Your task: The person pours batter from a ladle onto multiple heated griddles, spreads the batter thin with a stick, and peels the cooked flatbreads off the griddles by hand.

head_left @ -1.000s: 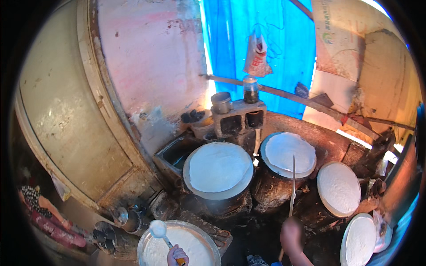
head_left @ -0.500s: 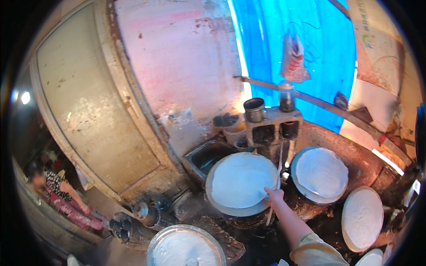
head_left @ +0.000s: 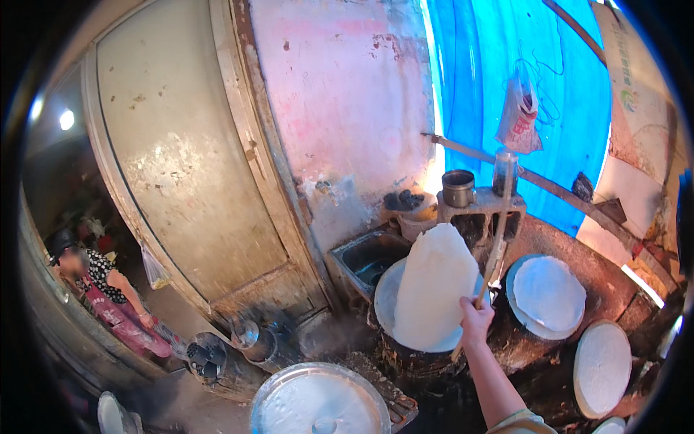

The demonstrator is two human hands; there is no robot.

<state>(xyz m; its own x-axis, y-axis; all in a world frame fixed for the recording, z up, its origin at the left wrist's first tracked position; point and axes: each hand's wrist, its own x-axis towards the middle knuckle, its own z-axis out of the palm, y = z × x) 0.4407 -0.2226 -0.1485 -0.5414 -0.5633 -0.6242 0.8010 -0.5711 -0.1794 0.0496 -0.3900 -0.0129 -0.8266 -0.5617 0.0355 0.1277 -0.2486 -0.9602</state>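
My right hand (head_left: pixel 477 322) is closed around a long thin wooden stick (head_left: pixel 499 235), which slants up and away past the griddle's right side. Beside the stick, a large thin white flatbread (head_left: pixel 437 278) hangs raised and tilted over the round griddle (head_left: pixel 387 293). Its far edge stands well above the griddle rim; whether the stick or my fingers carry it is hard to make out. To the right, another white flatbread (head_left: pixel 551 293) lies on a second round griddle (head_left: pixel 512 300). My left hand is out of view.
A metal-rimmed round vessel or lid (head_left: pixel 269 383) sits in front. At right leans a pale round disc (head_left: pixel 602 369). Behind are a dark basin (head_left: pixel 345 257) and a concrete block (head_left: pixel 463 212) bearing a metal pot (head_left: pixel 457 189) and a jar. A person (head_left: pixel 108 289) bends at far left.
The flatbread, flat on the griddle before, is now lifted and tilted up. My right hand has raised the stick, still gripped. The view has swung left.
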